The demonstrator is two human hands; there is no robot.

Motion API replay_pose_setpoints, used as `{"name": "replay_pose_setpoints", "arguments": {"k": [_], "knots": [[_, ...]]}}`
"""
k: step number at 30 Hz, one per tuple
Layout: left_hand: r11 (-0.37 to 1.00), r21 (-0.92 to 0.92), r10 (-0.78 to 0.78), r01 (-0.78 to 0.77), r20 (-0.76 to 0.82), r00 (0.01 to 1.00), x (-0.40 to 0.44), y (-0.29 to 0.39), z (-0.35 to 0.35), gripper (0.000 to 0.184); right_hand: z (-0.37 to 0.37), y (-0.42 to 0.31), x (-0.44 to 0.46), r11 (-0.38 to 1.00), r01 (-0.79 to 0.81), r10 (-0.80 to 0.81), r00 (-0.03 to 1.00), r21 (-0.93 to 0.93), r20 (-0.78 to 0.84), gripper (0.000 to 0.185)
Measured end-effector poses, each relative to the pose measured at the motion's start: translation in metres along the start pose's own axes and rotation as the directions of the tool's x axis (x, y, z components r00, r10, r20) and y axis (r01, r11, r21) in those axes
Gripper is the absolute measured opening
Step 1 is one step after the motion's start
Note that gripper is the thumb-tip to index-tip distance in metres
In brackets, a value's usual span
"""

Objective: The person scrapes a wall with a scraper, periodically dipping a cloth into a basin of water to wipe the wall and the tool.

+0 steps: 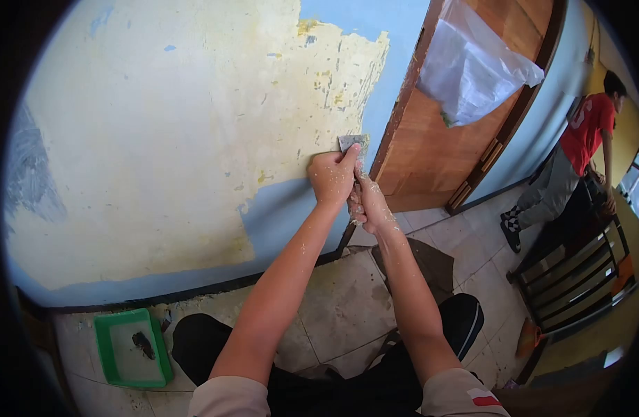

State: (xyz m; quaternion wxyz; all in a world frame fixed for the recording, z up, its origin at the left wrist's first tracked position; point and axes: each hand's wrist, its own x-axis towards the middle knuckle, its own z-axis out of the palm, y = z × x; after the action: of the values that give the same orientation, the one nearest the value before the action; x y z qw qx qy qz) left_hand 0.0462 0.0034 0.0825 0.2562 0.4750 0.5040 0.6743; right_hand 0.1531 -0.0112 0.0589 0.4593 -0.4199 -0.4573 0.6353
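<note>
Both of my hands are closed on a paint scraper [351, 142], its flat metal blade against the wall [194, 125] near the doorway. My left hand [332, 179] grips it from the left, thumb up by the blade. Lower and to the right, my right hand [372, 203] wraps the handle, which is mostly hidden by my fingers. Small pale flakes cling to both hands and forearms. Around the blade, the wall shows a large cream patch with ragged edges, bordered by blue paint [281, 208].
A green tray [168, 361] with a dark object in it sits on the tiled floor at lower left. A plastic bag [465, 66] hangs at the wooden door [424, 170]. At right, a person in a red shirt [589, 132] leans near a dark slatted chair [570, 278].
</note>
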Motion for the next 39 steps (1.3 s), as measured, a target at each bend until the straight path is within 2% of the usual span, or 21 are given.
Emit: {"name": "replay_pose_setpoints", "arguments": {"k": [1, 3, 7, 9, 10, 12, 14, 19, 21, 24, 28, 31, 33, 35, 39], "knots": [[1.0, -0.016, 0.018, -0.018, 0.008, 1.0, 0.003, 0.004, 0.002, 0.052, 0.0, -0.008, -0.001, 1.0, 0.022, -0.022, 1.0, -0.018, 0.02, 0.057], [1.0, -0.004, 0.029, -0.029, 0.026, 0.999, 0.008, 0.008, 0.001, 0.05, 0.005, -0.012, -0.001, 0.999, 0.038, -0.038, 0.999, 0.005, 0.021, 0.063], [0.996, -0.073, -0.06, 0.059, -0.019, 0.998, -0.01, -0.014, 0.006, 0.046, -0.003, 0.012, -0.008, 1.0, -0.013, 0.013, 1.0, -0.002, -0.029, 0.064], [0.997, 0.007, -0.079, 0.079, 0.005, 0.997, -0.006, -0.011, 0.004, 0.044, -0.006, 0.004, -0.009, 0.996, -0.09, 0.09, 0.996, -0.01, 0.028, 0.06], [0.998, 0.003, -0.067, 0.067, 0.008, 0.998, -0.002, -0.005, 0.004, 0.044, -0.004, 0.001, -0.009, 0.998, -0.07, 0.07, 0.997, 0.002, 0.031, 0.062], [0.984, -0.115, -0.127, 0.133, 0.061, 0.99, -0.003, 0.001, 0.003, 0.043, -0.005, 0.0, -0.01, 0.997, -0.073, 0.073, 0.997, 0.002, 0.026, 0.064], [0.978, -0.148, -0.136, 0.147, 0.085, 0.987, 0.005, -0.014, 0.012, 0.04, -0.006, -0.004, -0.012, 0.998, -0.07, 0.07, 0.997, 0.004, 0.023, 0.065], [0.946, -0.226, -0.183, 0.232, 0.218, 0.959, 0.01, -0.007, 0.018, 0.028, -0.006, -0.026, -0.029, 0.976, -0.04, 0.026, 0.998, -0.213, -0.065, 0.068], [0.851, -0.367, -0.269, 0.375, 0.308, 0.913, 0.005, -0.002, 0.016, 0.025, -0.015, -0.028, -0.029, 0.967, -0.04, 0.028, 0.998, -0.25, -0.053, 0.069], [0.831, -0.365, -0.279, 0.419, 0.378, 0.883, 0.003, 0.0, 0.013, 0.026, -0.018, -0.035, -0.032, 0.946, -0.002, -0.015, 0.999, -0.324, -0.048, 0.069], [0.873, -0.296, -0.246, 0.388, 0.42, 0.874, 0.007, -0.004, 0.004, 0.029, -0.024, -0.027, -0.024, 0.958, -0.01, 0.004, 1.0, -0.288, -0.021, 0.069], [0.918, -0.171, -0.245, 0.358, 0.467, 0.85, 0.009, -0.01, -0.004, 0.03, -0.026, -0.02, -0.017, 0.965, 0.003, 0.0, 1.0, -0.261, 0.009, 0.07], [0.927, -0.235, -0.133, 0.292, 0.522, 0.842, 0.008, -0.015, -0.004, 0.029, -0.023, -0.014, -0.016, 0.97, 0.013, -0.007, 1.0, -0.243, 0.028, 0.07], [0.922, -0.24, -0.138, 0.304, 0.53, 0.837, 0.013, -0.023, -0.006, 0.03, -0.012, -0.011, -0.016, 0.981, -0.01, 0.002, 0.999, -0.194, -0.042, 0.07], [0.93, -0.229, -0.13, 0.287, 0.527, 0.84, 0.009, -0.028, -0.01, 0.037, -0.005, 0.001, -0.008, 0.989, 0.01, -0.019, 0.998, -0.147, -0.06, 0.07]]}}
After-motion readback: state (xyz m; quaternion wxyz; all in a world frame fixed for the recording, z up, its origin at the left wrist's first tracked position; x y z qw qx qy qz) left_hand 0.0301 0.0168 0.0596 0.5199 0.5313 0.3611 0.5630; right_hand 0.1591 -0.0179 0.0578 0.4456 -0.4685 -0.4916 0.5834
